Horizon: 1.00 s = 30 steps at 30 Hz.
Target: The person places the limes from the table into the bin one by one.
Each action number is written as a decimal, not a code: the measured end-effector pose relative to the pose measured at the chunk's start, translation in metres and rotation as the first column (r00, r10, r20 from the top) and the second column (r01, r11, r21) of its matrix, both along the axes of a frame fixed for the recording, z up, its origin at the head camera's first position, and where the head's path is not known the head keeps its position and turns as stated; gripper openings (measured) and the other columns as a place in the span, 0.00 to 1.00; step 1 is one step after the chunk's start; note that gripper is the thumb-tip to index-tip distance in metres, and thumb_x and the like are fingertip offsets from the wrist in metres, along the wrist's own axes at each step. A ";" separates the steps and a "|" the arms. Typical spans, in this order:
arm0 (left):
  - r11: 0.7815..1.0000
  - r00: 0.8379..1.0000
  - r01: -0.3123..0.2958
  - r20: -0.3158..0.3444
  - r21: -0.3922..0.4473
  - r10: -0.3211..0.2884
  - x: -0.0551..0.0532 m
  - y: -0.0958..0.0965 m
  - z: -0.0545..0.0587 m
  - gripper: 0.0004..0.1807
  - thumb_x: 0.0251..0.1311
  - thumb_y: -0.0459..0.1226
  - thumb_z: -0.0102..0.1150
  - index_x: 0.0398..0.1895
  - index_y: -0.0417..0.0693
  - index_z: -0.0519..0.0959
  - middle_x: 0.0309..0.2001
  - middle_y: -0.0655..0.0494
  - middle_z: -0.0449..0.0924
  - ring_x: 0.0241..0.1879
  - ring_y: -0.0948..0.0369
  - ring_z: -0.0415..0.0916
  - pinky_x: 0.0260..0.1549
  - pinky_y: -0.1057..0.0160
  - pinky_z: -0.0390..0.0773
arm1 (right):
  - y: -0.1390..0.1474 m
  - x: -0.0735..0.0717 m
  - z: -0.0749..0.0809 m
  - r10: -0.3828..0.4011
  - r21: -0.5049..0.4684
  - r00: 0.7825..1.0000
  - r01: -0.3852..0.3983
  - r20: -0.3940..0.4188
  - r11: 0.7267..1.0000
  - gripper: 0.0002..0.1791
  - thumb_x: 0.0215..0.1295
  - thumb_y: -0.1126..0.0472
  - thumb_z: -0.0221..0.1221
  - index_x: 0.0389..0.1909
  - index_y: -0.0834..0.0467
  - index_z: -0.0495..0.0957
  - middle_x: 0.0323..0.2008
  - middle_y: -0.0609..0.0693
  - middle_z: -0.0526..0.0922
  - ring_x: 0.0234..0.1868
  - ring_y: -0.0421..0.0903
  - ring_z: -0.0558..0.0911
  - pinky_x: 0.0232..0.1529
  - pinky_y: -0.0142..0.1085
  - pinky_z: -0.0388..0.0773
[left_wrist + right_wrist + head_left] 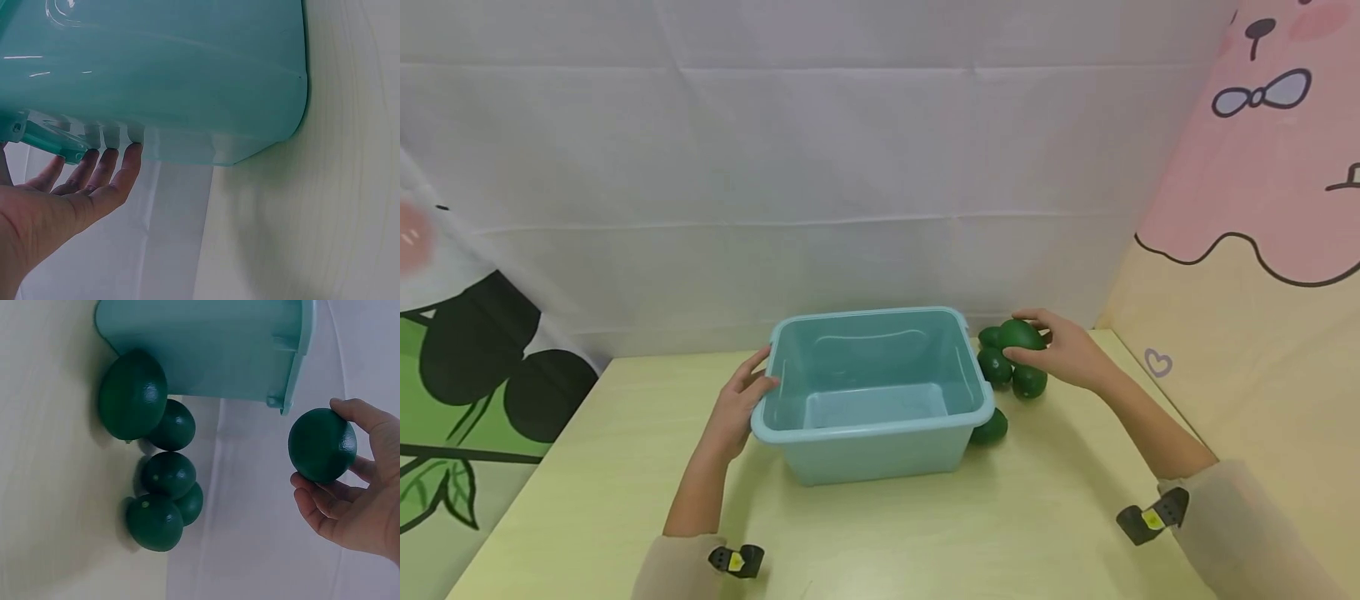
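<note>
A light blue plastic basin [871, 456] stands upright on the table, and its visible inside holds nothing. My left hand [736, 408] grips its left rim, thumb over the edge and fingers [128, 172] against the outer wall. To the right of the basin, my right hand [1067, 352] holds a glossy dark green oval fruit [319, 445] between thumb and fingertips, raised above the other fruits. Several similar green fruits lie below it, among them one fruit [1029, 382] nearest the right hand. Another fruit [990, 427] sits against the basin's front right side, partly hidden by it.
The pale yellow wooden table [880, 542] ends at a white cloth backdrop [850, 167] close behind the basin. A printed pink and cream panel [1240, 350] borders the right side. On the left hangs a panel [467, 367] with green and black drawings.
</note>
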<state>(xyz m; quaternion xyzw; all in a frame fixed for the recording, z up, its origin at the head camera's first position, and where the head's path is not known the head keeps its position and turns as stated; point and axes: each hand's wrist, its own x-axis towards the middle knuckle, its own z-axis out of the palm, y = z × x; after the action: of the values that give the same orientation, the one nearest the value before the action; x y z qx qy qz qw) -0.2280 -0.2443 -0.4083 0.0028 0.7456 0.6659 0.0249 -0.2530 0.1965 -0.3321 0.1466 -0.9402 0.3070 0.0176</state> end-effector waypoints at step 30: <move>1.000 1.000 -0.010 0.024 0.010 0.009 -0.001 0.000 0.000 0.32 0.66 0.40 0.46 0.73 0.58 0.51 0.68 0.41 0.56 0.62 0.42 0.63 0.46 0.58 0.75 | -0.090 -0.013 0.008 0.158 -0.050 0.987 -0.157 0.024 0.986 0.36 0.56 0.46 0.64 0.64 0.52 0.65 0.57 0.58 0.74 0.42 0.51 0.79 0.35 0.37 0.76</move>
<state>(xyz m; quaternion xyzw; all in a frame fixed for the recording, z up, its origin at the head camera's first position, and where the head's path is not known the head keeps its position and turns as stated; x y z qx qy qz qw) -0.2292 -0.2445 -0.4085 -0.0087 0.7419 0.6698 0.0308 -0.2661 0.1067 -0.3241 0.2158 -0.9182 0.3317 -0.0162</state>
